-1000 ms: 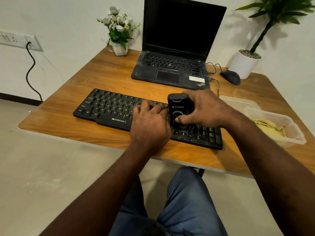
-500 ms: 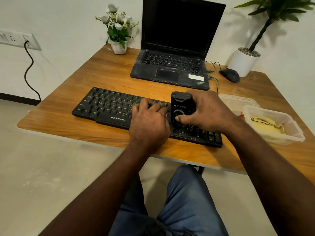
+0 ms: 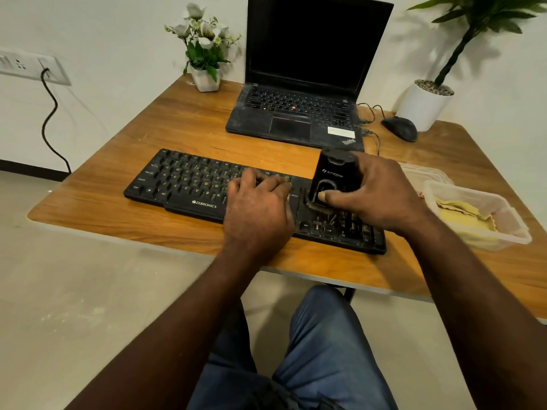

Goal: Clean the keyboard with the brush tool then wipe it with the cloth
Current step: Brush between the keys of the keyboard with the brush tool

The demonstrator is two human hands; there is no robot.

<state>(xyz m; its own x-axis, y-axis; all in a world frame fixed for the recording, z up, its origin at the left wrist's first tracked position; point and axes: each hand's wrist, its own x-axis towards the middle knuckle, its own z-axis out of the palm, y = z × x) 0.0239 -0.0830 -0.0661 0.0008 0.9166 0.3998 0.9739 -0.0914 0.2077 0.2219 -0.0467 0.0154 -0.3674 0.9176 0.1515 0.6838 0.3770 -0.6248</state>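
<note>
Right hand [image 3: 381,196] is wrapped round the brush [image 3: 331,173]: thumb pressed on its front face, fingers curled behind it, a full grasp. The brush stands nearly upright with its bristles [image 3: 318,207] down on the keys, splaying a little where they meet them. That's the right part of the keyboard [image 3: 204,184], just above the arrow keys.

Left hand [image 3: 257,214] lies palm-down across the middle of the keyboard. Its fingers are fairly straight and close together, resting on the keys and gripping nothing. The hands are near each other but apart, with the brush just right of the left fingertips.

The keyboard is black and lies along the near edge of the table [image 3: 177,128], set at a slight angle, its right end closest to that edge. Now the cloth [image 3: 461,211]: yellow, crumpled, sitting inside a clear tub [image 3: 518,232] at the right edge, near the keyboard's right end. A clear lid [image 3: 426,173] lies just behind the tub, partly hidden by the right hand.

Along the far edge, a laptop [image 3: 305,113] stands open in the middle, screen dark. White flowers [image 3: 204,39] in a small pot mark the far left corner. A dark mouse [image 3: 399,128] sits right of the laptop, thin wires between them. Just behind the mouse, at the far right corner, there's a white planter [image 3: 423,105].

On the wall to the left is a socket [image 3: 29,66], with a black cable [image 3: 50,113] hanging down from it. Blue jeans [image 3: 325,350] show below the near edge.
</note>
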